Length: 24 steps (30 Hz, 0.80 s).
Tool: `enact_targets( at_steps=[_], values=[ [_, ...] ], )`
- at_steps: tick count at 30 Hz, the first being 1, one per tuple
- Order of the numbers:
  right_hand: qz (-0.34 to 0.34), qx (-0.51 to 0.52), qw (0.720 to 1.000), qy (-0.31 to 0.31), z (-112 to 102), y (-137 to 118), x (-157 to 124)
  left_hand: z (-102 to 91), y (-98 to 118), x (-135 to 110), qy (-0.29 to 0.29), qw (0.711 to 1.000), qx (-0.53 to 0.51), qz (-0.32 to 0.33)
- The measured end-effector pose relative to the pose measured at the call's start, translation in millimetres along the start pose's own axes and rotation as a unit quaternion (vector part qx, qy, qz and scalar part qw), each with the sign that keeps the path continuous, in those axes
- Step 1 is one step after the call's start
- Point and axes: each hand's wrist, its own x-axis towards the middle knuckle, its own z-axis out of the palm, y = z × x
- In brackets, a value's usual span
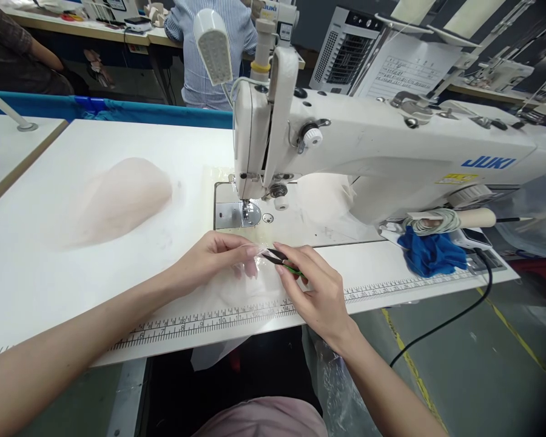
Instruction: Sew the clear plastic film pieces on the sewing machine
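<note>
The left hand (227, 252) had its thumb and forefinger drawn narrow, pinching a bit of thin, see-through sheer material (260, 251), while its other fingers curled loosely below. The right hand (316, 285) held a small pair of black-bladed snips with green on the handle (277, 257); its thumb and fingers were closed around them from both sides. The blades were slightly parted and pointed left, their tips right at the pinched material.

Both hands worked over the front part of the white, flat sewing table (195, 145), in the strip between the shiny metal needle plate (236, 215) and the black-marked printed ruler (218, 317) along the near edge. The right wrist crossed that edge, and the left forearm lay slantwise over the ruler's left end. Just behind the fingertips stood the head of the large white JUKI sewing machine (368, 142), which limited the room to the rear.

The widest stretch of white surface was on the left, where a pale beige, rounded piece of sheer fabric (139, 197) lay flat, well apart from the hands and short of the teal cloth border (159, 113) at the far edge. On the right, a crumpled bright blue cloth (430, 252) and a coiled pale cord (437, 221) took up the table's corner, and a black cable (452, 317) hung over the edge there.
</note>
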Motion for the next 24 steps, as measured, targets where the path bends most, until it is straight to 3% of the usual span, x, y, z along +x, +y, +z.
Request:
enact_targets(
  at_steps=[24],
  values=[
    [0.003, 0.01, 1.0, 0.008, -0.4, -3.4, 1.9, -0.1, 1.4, -0.8, -0.008, 1.0, -0.007, 0.004]
  ],
)
